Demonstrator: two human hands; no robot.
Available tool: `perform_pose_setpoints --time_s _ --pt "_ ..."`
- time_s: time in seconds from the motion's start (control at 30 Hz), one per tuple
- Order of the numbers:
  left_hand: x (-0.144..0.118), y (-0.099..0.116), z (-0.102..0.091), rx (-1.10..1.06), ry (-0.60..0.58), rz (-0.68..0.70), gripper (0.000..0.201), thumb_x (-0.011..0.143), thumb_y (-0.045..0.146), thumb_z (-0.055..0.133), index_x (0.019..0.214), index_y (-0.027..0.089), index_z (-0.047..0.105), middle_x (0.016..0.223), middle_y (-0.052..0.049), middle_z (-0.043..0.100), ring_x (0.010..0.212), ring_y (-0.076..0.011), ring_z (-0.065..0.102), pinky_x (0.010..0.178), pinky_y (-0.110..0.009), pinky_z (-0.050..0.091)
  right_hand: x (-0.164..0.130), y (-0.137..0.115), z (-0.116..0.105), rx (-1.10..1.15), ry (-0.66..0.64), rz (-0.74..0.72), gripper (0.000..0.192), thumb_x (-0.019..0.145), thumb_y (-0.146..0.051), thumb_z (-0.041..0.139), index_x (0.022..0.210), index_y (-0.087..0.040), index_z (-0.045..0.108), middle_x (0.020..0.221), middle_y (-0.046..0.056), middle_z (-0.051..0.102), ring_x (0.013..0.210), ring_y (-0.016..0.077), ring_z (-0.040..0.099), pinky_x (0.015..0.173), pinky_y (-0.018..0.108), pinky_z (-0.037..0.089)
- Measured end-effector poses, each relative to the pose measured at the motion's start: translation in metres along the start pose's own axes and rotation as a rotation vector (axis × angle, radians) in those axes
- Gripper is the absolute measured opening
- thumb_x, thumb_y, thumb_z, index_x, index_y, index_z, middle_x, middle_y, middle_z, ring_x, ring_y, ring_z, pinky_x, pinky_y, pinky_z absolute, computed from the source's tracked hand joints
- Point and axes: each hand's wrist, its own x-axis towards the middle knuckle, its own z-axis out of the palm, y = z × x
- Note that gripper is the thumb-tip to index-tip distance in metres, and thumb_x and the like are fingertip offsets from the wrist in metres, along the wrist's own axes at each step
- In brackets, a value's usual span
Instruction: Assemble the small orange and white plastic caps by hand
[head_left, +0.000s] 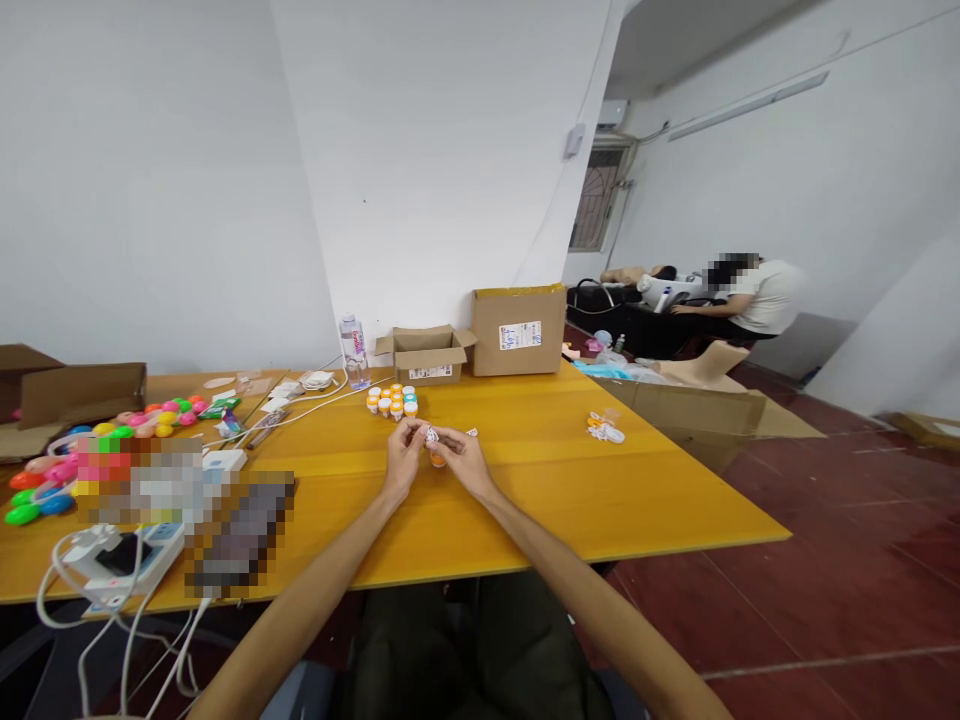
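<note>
My left hand (pixel 403 458) and my right hand (pixel 466 462) meet over the middle of the table. Their fingertips are closed on a small white piece with dark print (pixel 431 434), too small to name for certain. Just below it, a small orange item (pixel 437 459) shows between the hands, partly hidden by my right fingers. Beyond my left hand stands a cluster of several small orange-and-white tubs (pixel 394 402), some with bluish lids. Another small printed white bit (pixel 472 433) lies behind my right hand.
An open cardboard box (pixel 427 360), a closed carton (pixel 517 335) and a water bottle (pixel 354 352) line the wall. Small white and orange parts (pixel 606 430) lie right. Leftward are a power strip (pixel 161 545), cables and colourful plastic eggs (pixel 56 500). A person (pixel 769 295) sits far right.
</note>
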Motion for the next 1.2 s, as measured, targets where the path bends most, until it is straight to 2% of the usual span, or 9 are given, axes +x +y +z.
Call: perform_pose_setpoints --time_s 0.23,0.43,0.73,1.0,1.2 --pt "0.005 0.000 -0.004 0.028 -0.087 0.036 0.022 0.075 0.038 0.069 0.085 0.018 0.071 0.084 -0.004 0.072 0.080 -0.0178 0.065 0.077 -0.029 0.050 0.004 -0.006 -0.010 0.019 -0.022 0.048 0.039 0.061 -0.054 0.078 0.084 -0.023 0.077 0.078 0.003 0.075 0.070 0.0201 0.068 0.071 0.035 0.058" --pt "0.011 0.002 -0.011 0.075 -0.183 0.030 0.022 0.072 0.037 0.071 0.079 0.017 0.074 0.079 -0.006 0.075 0.077 -0.0203 0.068 0.075 -0.032 0.054 0.007 -0.007 -0.021 0.057 -0.078 0.098 0.042 0.061 -0.056 0.078 0.084 -0.021 0.078 0.079 0.005 0.075 0.067 0.0185 0.068 0.070 0.035 0.057" --pt "0.011 0.005 -0.014 0.037 -0.197 -0.034 0.018 0.067 0.035 0.076 0.073 0.017 0.076 0.082 -0.008 0.076 0.079 -0.0216 0.069 0.079 -0.034 0.054 0.007 0.000 -0.024 0.122 -0.163 0.130 0.039 0.067 -0.053 0.076 0.089 -0.021 0.078 0.084 0.006 0.074 0.070 0.0167 0.066 0.069 0.032 0.055" --pt "0.010 0.003 -0.013 -0.035 -0.169 -0.089 0.017 0.064 0.032 0.079 0.071 0.017 0.074 0.081 -0.007 0.075 0.080 -0.0211 0.068 0.080 -0.034 0.054 0.008 -0.002 -0.023 0.092 -0.121 0.145 0.039 0.065 -0.052 0.077 0.087 -0.021 0.077 0.079 0.005 0.074 0.068 0.0171 0.065 0.068 0.032 0.055" --pt "0.008 0.003 -0.011 -0.047 -0.150 -0.112 0.020 0.063 0.033 0.079 0.073 0.016 0.073 0.081 -0.007 0.075 0.079 -0.0199 0.068 0.080 -0.034 0.053 0.008 -0.001 -0.018 -0.020 -0.104 0.054 0.038 0.066 -0.053 0.075 0.085 -0.020 0.075 0.076 0.003 0.073 0.064 0.0156 0.064 0.066 0.031 0.055"
